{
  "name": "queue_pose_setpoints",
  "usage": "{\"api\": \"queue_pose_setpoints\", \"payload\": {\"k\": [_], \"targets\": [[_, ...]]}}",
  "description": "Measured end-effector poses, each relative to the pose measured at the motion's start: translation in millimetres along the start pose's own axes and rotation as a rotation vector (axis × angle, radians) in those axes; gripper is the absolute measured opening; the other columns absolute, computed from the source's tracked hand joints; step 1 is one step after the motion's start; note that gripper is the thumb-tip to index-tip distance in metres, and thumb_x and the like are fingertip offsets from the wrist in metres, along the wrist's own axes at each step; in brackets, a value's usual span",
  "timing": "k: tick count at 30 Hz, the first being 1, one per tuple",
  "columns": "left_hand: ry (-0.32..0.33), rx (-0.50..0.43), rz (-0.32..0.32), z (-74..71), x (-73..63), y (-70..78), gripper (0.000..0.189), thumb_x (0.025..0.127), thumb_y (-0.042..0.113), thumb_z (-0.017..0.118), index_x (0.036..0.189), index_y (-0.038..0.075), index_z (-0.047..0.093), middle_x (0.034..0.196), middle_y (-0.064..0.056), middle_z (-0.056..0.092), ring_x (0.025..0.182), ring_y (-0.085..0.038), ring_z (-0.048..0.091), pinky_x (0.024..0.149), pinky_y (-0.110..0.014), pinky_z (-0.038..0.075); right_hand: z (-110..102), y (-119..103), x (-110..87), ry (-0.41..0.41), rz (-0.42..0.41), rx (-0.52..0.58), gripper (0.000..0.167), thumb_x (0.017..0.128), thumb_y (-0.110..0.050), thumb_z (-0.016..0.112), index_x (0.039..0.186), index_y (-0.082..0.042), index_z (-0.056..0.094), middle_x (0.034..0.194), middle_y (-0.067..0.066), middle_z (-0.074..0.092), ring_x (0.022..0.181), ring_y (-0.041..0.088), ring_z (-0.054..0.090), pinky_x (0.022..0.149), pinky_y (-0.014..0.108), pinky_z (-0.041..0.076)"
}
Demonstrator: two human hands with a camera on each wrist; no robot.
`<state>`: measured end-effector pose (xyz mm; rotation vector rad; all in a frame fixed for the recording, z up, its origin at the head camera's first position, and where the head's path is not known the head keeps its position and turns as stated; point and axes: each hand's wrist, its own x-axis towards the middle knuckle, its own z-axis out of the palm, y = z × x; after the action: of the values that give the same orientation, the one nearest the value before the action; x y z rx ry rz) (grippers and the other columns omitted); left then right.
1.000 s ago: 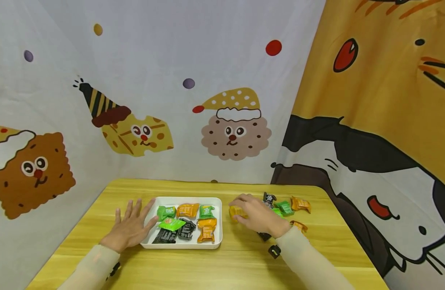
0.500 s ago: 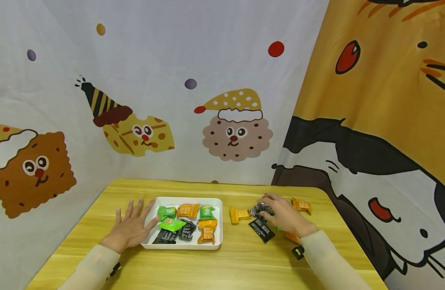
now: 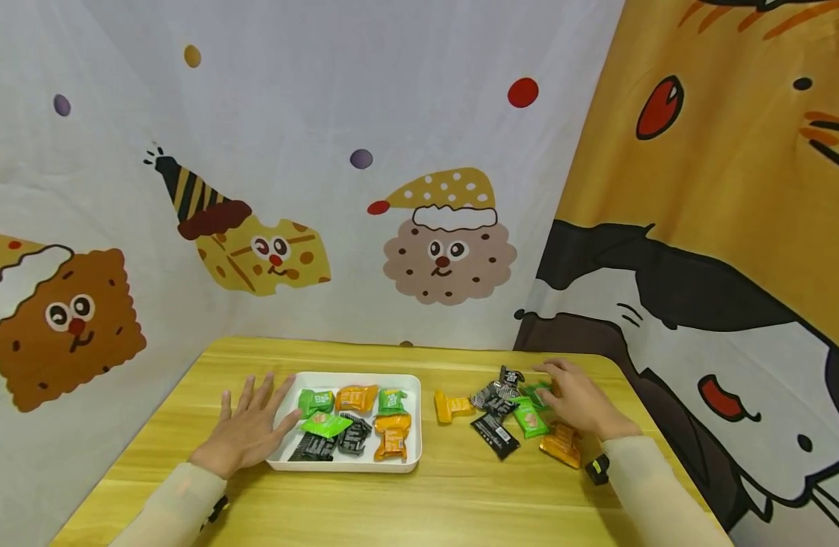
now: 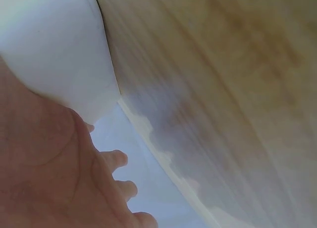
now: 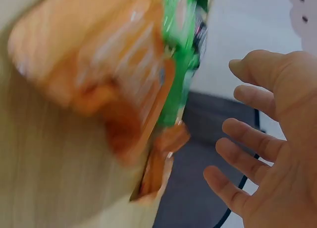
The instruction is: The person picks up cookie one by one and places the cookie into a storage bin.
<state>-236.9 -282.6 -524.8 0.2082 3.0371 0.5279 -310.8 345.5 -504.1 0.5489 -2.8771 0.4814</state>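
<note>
My left hand [image 3: 238,433] lies with spread fingers at the left side of the white tray [image 3: 344,465], its thumb over the rim. In the left wrist view the hand [image 4: 44,158] is beside the white tray wall [image 4: 64,44]. My right hand [image 3: 580,399], fingers relaxed and apart, hovers over the right side of a loose group of small wrapped snacks. A dark green packet [image 3: 534,393] is partly hidden by its fingers. Close by are a light green packet [image 3: 530,418] and an orange packet [image 3: 561,446]. No packet is in the right palm [image 5: 277,139].
Inside the tray are green packets [image 3: 315,400], orange packets [image 3: 392,437] and black packets [image 3: 353,434]. Left of my right hand lie a yellow-orange packet [image 3: 452,407] and several black packets [image 3: 495,435]. A printed cloth [image 3: 454,327] hangs behind the wooden table [image 3: 365,509].
My right hand has moved right, from the yellow-orange packet, across the black packets, to the green ones, uncovering the packets behind it. The left hand has kept its place.
</note>
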Motion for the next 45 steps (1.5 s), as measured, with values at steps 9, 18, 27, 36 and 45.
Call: {"api": "queue_pose_setpoints", "payload": {"k": [9,18,27,36,45], "targets": [[0.0,-0.02,0.009,1.5,0.9,-3.5,0.086,0.121,0.065,0.047,0.187,0.016,0.025,0.193,-0.032,0.013,0.176,-0.068,0.003,0.132,-0.096,-0.006,0,30,-5.7,-0.034,0.066,0.005,0.054,0.112,-0.019,0.078,0.161,-0.002,0.066,0.157,0.033,0.065,0.143,0.059,0.063,0.114,0.078,0.057],[0.013,-0.031,0.021,1.1,-1.6,-2.5,0.081,0.122,0.062,0.046,0.187,0.017,0.026,0.194,-0.031,0.012,0.176,-0.068,0.004,0.132,-0.096,-0.004,5,51,-7.6,-0.122,0.102,0.036,0.065,0.106,-0.007,0.075,0.168,-0.001,0.058,0.16,0.037,0.063,0.144,0.063,0.063,0.113,0.08,0.057],[0.017,-0.02,0.01,4.2,-1.6,-1.5,0.082,0.122,0.063,0.046,0.188,0.02,0.024,0.193,-0.03,0.011,0.177,-0.068,0.003,0.133,-0.095,-0.003,8,63,-7.6,-0.122,0.101,0.041,0.07,0.102,0.002,0.077,0.168,0.003,0.055,0.165,0.037,0.061,0.147,0.063,0.063,0.116,0.079,0.056],[0.021,-0.015,0.005,2.3,1.0,2.1,0.082,0.121,0.065,0.046,0.188,0.021,0.024,0.194,-0.03,0.01,0.177,-0.067,0.002,0.133,-0.095,-0.004,5,66,-10.3,-0.081,0.116,-0.004,0.063,0.105,-0.005,0.083,0.164,0.0,0.061,0.144,0.031,0.075,0.111,0.038,0.078,0.089,0.059,0.067],[0.015,-0.017,-0.009,3.2,-1.4,0.9,0.083,0.121,0.064,0.046,0.188,0.021,0.023,0.194,-0.03,0.009,0.177,-0.067,0.001,0.133,-0.094,-0.007,7,65,-8.3,-0.085,0.113,0.017,0.062,0.104,-0.005,0.085,0.162,0.001,0.063,0.125,0.022,0.079,0.095,0.023,0.071,0.081,0.047,0.065]]}}
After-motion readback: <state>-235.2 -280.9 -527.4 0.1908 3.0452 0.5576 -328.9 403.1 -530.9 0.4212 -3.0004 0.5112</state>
